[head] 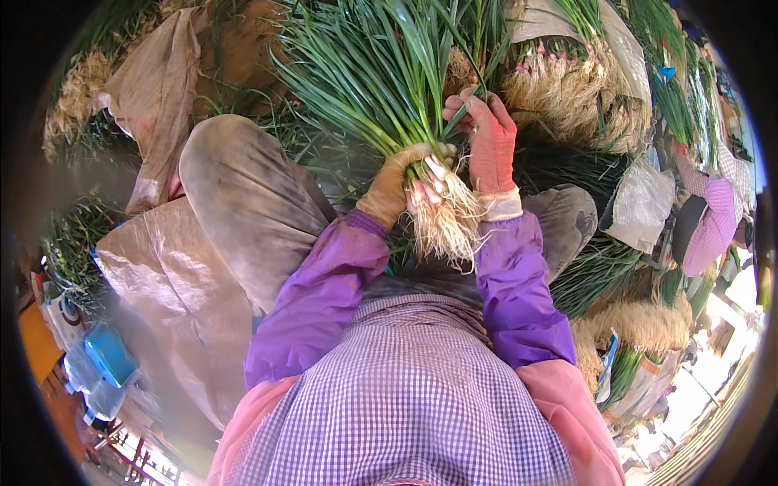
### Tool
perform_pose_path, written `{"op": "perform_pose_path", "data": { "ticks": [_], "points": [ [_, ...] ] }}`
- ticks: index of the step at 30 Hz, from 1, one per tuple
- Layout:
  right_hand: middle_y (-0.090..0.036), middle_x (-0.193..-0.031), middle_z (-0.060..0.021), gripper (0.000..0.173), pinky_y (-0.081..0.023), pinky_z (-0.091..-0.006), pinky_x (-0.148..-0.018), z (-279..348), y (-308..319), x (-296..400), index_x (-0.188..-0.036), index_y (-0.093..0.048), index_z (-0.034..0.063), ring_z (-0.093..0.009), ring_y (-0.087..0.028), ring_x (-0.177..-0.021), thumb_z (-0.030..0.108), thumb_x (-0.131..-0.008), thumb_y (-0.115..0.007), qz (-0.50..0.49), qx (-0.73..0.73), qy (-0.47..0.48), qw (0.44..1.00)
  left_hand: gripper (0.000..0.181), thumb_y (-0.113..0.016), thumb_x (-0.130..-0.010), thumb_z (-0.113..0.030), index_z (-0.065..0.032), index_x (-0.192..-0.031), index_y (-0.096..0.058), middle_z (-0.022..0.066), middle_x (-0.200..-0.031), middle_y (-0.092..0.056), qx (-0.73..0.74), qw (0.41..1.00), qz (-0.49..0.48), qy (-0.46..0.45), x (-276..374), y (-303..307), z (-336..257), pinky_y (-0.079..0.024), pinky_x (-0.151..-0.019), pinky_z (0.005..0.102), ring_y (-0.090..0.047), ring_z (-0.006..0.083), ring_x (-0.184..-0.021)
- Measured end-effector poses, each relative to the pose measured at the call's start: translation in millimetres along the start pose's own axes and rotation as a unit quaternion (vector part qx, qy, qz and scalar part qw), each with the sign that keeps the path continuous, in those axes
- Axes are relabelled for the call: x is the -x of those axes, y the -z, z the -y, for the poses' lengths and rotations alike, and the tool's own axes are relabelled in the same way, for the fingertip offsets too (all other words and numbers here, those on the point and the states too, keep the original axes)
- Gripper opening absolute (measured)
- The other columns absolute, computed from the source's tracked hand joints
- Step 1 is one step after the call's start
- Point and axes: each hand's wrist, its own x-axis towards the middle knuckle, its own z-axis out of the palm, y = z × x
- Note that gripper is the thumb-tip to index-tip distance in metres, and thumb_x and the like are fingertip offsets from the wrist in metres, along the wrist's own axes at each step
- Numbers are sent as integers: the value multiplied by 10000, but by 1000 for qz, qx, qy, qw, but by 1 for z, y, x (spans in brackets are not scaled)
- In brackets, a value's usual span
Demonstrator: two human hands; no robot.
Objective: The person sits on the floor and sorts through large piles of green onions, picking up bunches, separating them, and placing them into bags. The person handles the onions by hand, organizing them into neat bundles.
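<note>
A bunch of green garlic (377,91) with long leaves, pale pinkish bulbs and stringy roots is in front of me. My left hand (392,182), in a yellowish glove, grips it around the stems just above the bulbs. The roots (447,228) hang towards my lap and the leaves fan away from me. My right hand (489,140), in a red-palmed glove, pinches a green leaf (456,118) at the bunch's right side between thumb and fingers. Behind that hand lies a large heap of rooted garlic plants (559,91), partly under a woven sheet.
A woven plastic sheet (176,291) spreads at my left beside my bent knee (237,182). Blue plastic containers (109,355) stand at far left. Loose greens (571,170) and a white sack (641,203) lie at right. A person in a pink checked sleeve (708,225) sits further right.
</note>
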Motion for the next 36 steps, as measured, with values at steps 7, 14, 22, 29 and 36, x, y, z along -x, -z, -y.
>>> {"op": "perform_pose_path", "data": {
  "ticks": [7, 14, 22, 29, 36],
  "points": [
    [-497, -743, 3, 188, -375, -234, -538, 27, 27, 21, -1006, -519, -9, -79, -431, -555, 149, -903, -522, 109, -282, -263, 916, 302, -568, -850, -214, 33, -1023, -592, 101, -862, -626, -7, 998, -52, -31, 6, -3, -3, -547, -704, 297, -622, 182, -774],
    [-635, -987, -166, 349, -468, -340, -777, 35, 125, -13, -1092, -586, 18, -303, -590, -861, 283, -866, -576, -45, 650, 38, 758, 333, -531, -852, -331, -56, -1020, -615, 166, -1456, -304, 175, 956, 193, -134, 10, -30, -7, -382, -1005, 538, -246, 319, -1367],
    [-611, -755, -124, 161, -455, -302, -594, 17, 26, 33, -858, -623, 17, -212, -580, -671, 161, -849, -552, 230, 501, 117, 826, 318, -493, -864, -318, -51, -1000, -599, 172, -1434, -335, 135, 975, 138, -112, 8, -24, -4, -370, -1012, 543, -299, 360, -1327],
    [-610, -691, -106, 113, -442, -348, -522, 2, 34, 48, -824, -601, 31, -272, -593, -598, 136, -851, -567, -31, 510, 124, 851, 269, -489, -885, -261, -34, -983, -596, 111, -1081, -596, 194, 972, 111, -68, 5, -21, 2, -500, -891, 507, -509, 259, -1167],
    [-639, -723, -143, 189, -474, -344, -552, 84, 84, 9, -885, -642, 43, -310, -624, -660, 222, -877, -584, -238, 519, 266, 777, 325, -541, -869, -335, -56, -1027, -487, 76, -942, -585, 185, 960, 178, -113, 4, -18, -5, -513, -833, 535, -638, 268, -848]
  ]
}}
